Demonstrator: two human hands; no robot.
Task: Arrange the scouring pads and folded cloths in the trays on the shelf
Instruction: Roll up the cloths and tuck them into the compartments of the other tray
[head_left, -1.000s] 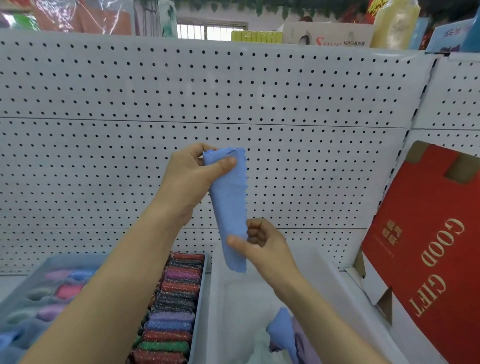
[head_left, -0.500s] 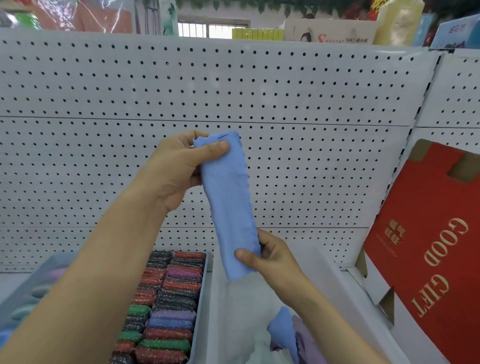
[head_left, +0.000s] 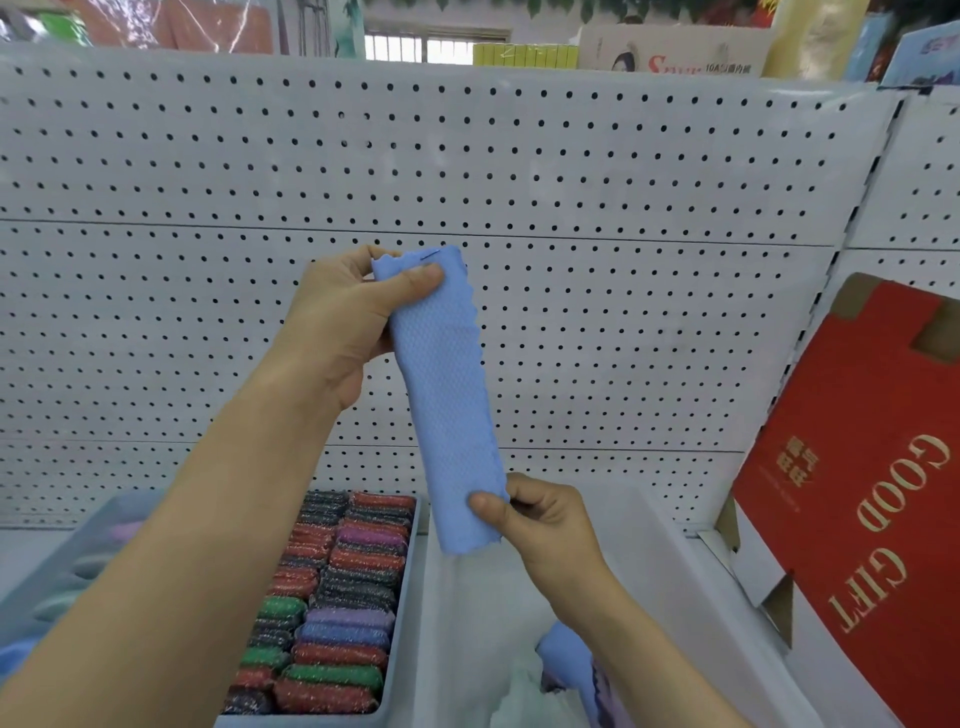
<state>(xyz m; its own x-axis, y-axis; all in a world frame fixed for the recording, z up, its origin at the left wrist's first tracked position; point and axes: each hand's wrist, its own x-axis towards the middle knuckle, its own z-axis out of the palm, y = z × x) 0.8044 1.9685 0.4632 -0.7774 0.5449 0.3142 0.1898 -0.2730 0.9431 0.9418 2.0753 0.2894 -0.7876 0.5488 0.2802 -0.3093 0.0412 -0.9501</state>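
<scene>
Right hand (head_left: 540, 525) is low and nearest, thumb and curled fingers pinching the bottom edge of the folded blue cloth (head_left: 447, 395). The cloth is held in the air, long axis near-vertical, top leaning slightly left. Left hand (head_left: 343, 322) is higher, thumb clamping the top end. White tray (head_left: 670, 566) lies directly under the lower end, beside the scouring pad tray (head_left: 413, 597). Lowering probably goes bottom-first, right hand leading. Pegboard (head_left: 623, 312) stands behind.

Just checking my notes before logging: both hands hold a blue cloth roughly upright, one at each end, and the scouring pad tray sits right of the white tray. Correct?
One slip: the scouring pad tray sits left of the white tray, not right, as the head view shows. The rest stands: the left hand pinches the blue cloth at its top, the right hand at its bottom.
</scene>
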